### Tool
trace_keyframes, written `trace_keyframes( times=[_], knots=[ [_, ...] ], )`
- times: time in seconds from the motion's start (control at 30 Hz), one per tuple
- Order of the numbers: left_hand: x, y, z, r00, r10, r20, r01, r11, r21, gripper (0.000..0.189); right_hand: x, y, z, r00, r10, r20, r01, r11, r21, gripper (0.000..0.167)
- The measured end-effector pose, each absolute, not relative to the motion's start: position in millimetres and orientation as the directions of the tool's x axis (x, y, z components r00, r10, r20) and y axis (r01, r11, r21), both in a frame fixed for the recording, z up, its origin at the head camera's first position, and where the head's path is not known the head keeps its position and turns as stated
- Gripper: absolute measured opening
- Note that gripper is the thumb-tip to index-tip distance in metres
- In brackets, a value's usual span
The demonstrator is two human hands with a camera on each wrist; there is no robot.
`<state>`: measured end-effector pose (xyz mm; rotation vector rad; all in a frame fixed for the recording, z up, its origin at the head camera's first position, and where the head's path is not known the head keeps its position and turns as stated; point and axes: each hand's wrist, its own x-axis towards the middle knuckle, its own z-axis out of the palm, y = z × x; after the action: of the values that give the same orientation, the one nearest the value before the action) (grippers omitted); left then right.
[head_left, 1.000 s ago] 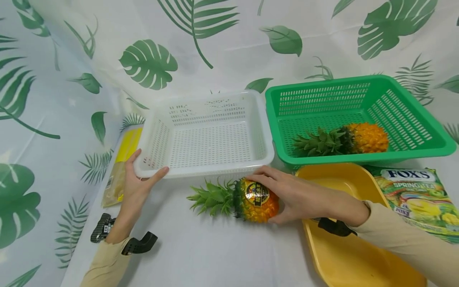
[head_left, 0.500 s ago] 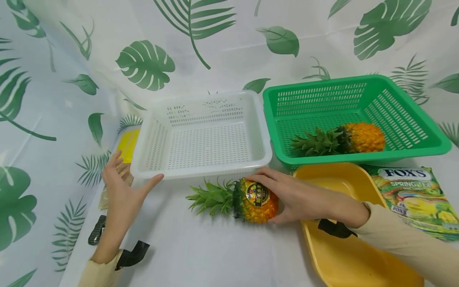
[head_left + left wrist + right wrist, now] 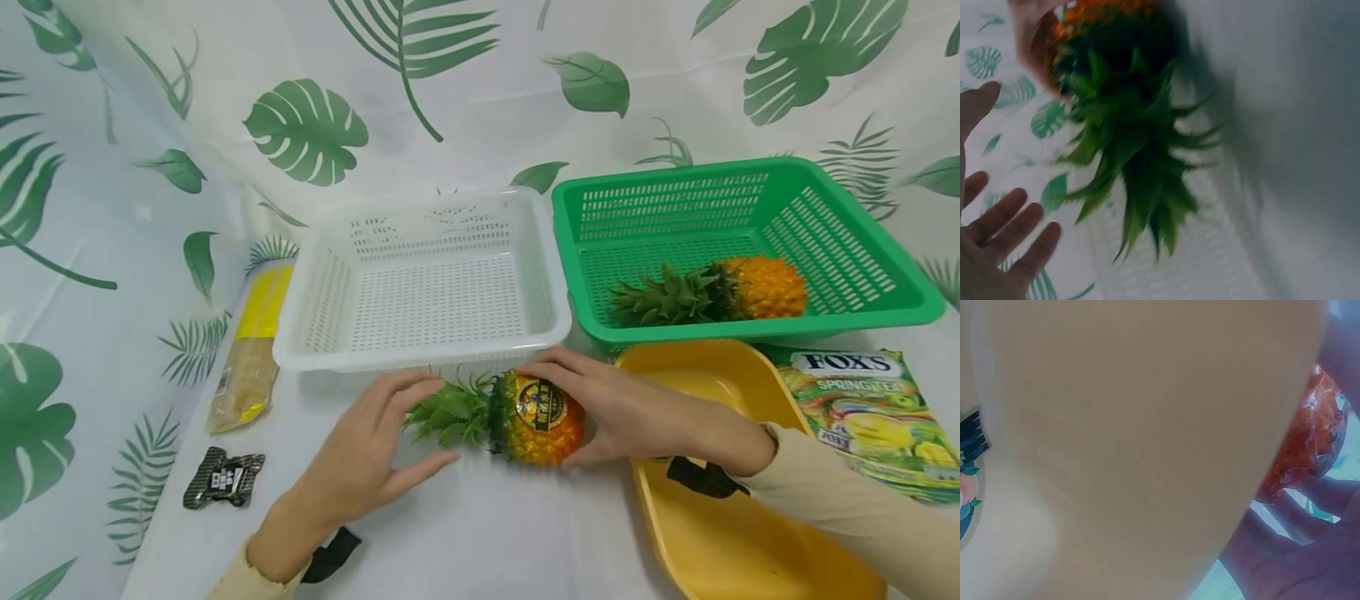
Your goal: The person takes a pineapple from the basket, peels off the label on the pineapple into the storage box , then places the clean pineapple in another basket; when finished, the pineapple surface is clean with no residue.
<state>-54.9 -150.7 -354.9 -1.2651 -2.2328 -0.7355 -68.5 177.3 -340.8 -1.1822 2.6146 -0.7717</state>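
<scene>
A small pineapple [image 3: 534, 417] with a round label lies on its side in front of the white basket [image 3: 450, 354], its leafy crown [image 3: 450, 412] pointing left. My right hand [image 3: 633, 408] grips its orange base from the right. My left hand [image 3: 367, 446] is at the crown's tip, thumb and fingers spread. In the left wrist view, the leaves [image 3: 1141, 137] fill the middle, with the spread fingers [image 3: 1013, 231] beside them. The right wrist view shows a shiny orange-red part of the pineapple [image 3: 1300, 444] between the fingers. Another pineapple [image 3: 761, 287] lies in the green basket [image 3: 750, 335].
A yellow basin [image 3: 697, 542] stands under the right forearm. A green FOX'S bag [image 3: 870, 417] lies to its right. At the left are a yellow-topped clear packet [image 3: 251, 358] and a small black wrapped packet [image 3: 222, 477]. A leaf-print cloth [image 3: 487, 100] hangs behind.
My left hand has let go of the white basket's front left corner and moved right to the pineapple's crown. The right hand has stayed on the pineapple.
</scene>
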Motion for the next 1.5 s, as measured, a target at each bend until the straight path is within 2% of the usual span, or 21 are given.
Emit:
trace_keyframes(
  times=[0.13, 0.23, 0.53, 0.67, 0.87, 0.97, 1.1, 1.2, 1.33, 1.5],
  knots=[
    [-56.8, -140.9, -367.5, -0.531, 0.713, 0.457, 0.844, 0.495, 0.209, 0.074, -69.2, 176.2, -341.7, -0.67, -0.74, 0.062, -0.655, 0.549, -0.519, 0.1],
    [-60.2, -137.1, -373.1, -0.572, 0.718, 0.397, 0.816, 0.544, 0.192, 0.079, -69.1, 175.7, -341.9, -0.673, -0.737, 0.06, -0.65, 0.551, -0.524, 0.1],
    [-72.2, -133.9, -380.7, -0.586, 0.705, 0.4, 0.81, 0.531, 0.25, 0.075, -66.3, 176.3, -342.0, -0.702, -0.711, 0.042, -0.611, 0.571, -0.549, 0.101],
    [-73.0, -134.7, -383.6, -0.583, 0.695, 0.421, 0.811, 0.522, 0.263, 0.074, -64.7, 176.5, -340.2, -0.701, -0.707, 0.087, -0.632, 0.56, -0.536, 0.105],
    [-72.7, -134.7, -388.6, -0.592, 0.672, 0.445, 0.804, 0.525, 0.278, 0.073, -59.5, 179.7, -321.3, -0.66, -0.731, 0.173, -0.726, 0.561, -0.398, 0.101],
    [-71.5, -133.9, -390.3, -0.603, 0.659, 0.45, 0.796, 0.53, 0.291, 0.074, -59.8, 181.0, -307.8, -0.615, -0.756, 0.223, -0.781, 0.545, -0.305, 0.094],
    [-69.7, -131.8, -392.1, -0.612, 0.637, 0.469, 0.788, 0.542, 0.292, 0.075, -65.6, 181.3, -289.9, -0.566, -0.778, 0.273, -0.822, 0.505, -0.263, 0.075],
    [-68.5, -130.3, -393.2, -0.617, 0.619, 0.487, 0.782, 0.55, 0.293, 0.075, -72.5, 179.4, -278.8, -0.55, -0.793, 0.264, -0.83, 0.482, -0.283, 0.057],
    [-67.0, -128.7, -394.3, -0.638, 0.593, 0.492, 0.763, 0.571, 0.302, 0.074, -81.3, 171.8, -266.9, -0.543, -0.819, 0.186, -0.819, 0.467, -0.333, 0.037],
    [-66.0, -127.0, -397.0, -0.667, 0.565, 0.485, 0.735, 0.606, 0.305, 0.073, -91.7, 159.5, -260.4, -0.499, -0.859, 0.109, -0.825, 0.433, -0.364, 0.03]
  ],
)
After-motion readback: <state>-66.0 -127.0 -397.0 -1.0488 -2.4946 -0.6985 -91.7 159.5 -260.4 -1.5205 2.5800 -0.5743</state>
